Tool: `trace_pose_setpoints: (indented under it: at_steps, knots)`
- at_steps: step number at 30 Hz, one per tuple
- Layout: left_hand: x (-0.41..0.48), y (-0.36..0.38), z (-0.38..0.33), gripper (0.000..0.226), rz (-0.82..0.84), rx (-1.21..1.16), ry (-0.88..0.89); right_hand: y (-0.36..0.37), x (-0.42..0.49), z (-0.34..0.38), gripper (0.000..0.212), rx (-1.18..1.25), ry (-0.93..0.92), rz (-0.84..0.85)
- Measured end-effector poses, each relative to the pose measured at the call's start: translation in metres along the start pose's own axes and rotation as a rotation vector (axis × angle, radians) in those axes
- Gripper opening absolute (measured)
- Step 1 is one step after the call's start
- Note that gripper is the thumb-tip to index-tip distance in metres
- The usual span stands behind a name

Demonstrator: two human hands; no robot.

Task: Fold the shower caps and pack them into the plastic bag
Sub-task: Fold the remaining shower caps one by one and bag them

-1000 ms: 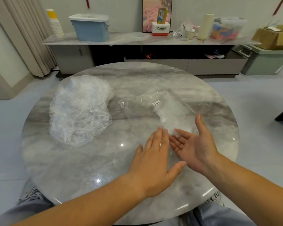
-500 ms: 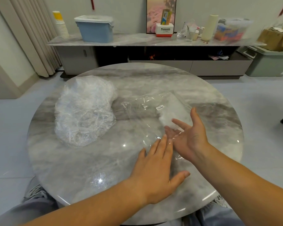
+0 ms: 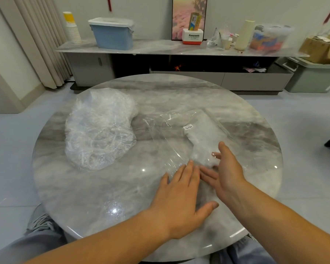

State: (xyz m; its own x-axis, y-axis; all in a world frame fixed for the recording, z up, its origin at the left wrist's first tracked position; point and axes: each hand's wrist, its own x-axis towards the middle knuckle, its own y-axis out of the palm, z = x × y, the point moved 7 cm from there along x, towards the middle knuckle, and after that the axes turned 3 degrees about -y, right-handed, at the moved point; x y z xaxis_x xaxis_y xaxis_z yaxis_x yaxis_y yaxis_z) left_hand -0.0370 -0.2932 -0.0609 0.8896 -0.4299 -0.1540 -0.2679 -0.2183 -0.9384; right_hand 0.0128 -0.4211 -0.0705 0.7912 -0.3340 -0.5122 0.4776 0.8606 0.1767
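Clear plastic bag [image 3: 171, 141] lies flat on the round marble surface [image 3: 103, 197], its open end toward the person. A white barcode label [image 3: 187, 127] sits on the bag's top face. A wad of white folded shower caps [image 3: 204, 141] is inside the bag, in its right half.

Left hand [image 3: 179, 202] is palm down on the bag's near end. Its fingers [image 3: 189, 172] are straight and together, pressing the film flat, with the thumb spread out to the right. It grips nothing.

Right hand [image 3: 227, 174] is at the bag's near right corner, just beside the left hand, palm tilted up and inward. Its fingers [image 3: 208, 174] are straight and spread, with the tips at the folded wad. Shiny film seems to lie over the upper finger, but I can't tell if the hand is inside the bag or just under its edge. It holds nothing.

A loose heap of unfolded clear shower caps [image 3: 99, 130] lies left of the bag, close but apart from it.

Well beyond the bag is a low cabinet [image 3: 160, 47] with a blue tub [image 3: 112, 34] on it.
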Motion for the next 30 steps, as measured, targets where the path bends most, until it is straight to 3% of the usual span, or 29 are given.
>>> trace_pose_setpoints:
  at_steps: [3,8,11,20,25,30]
  knots:
    - [-0.002,0.001,0.0,0.092,0.017,0.008,0.013,0.0,0.004,-0.001,0.051,0.0,-0.01,0.0]
    - [-0.003,0.004,0.003,0.092,0.019,0.015,0.023,0.022,0.015,0.002,0.074,0.272,0.097,0.262]
    - [-0.002,0.006,0.01,0.091,0.023,0.025,0.011,0.02,0.013,0.005,0.076,0.286,0.135,0.333]
    - [0.001,0.015,0.015,0.086,0.062,0.046,0.018,-0.022,-0.006,0.014,0.053,0.079,0.049,0.12]
    - [0.006,0.011,0.013,0.081,0.073,0.014,0.037,-0.031,-0.024,0.033,0.033,-0.187,-0.067,0.023]
    - [0.013,0.001,0.015,0.066,0.08,-0.204,0.104,-0.013,-0.045,0.064,0.026,-0.36,-0.271,0.093]
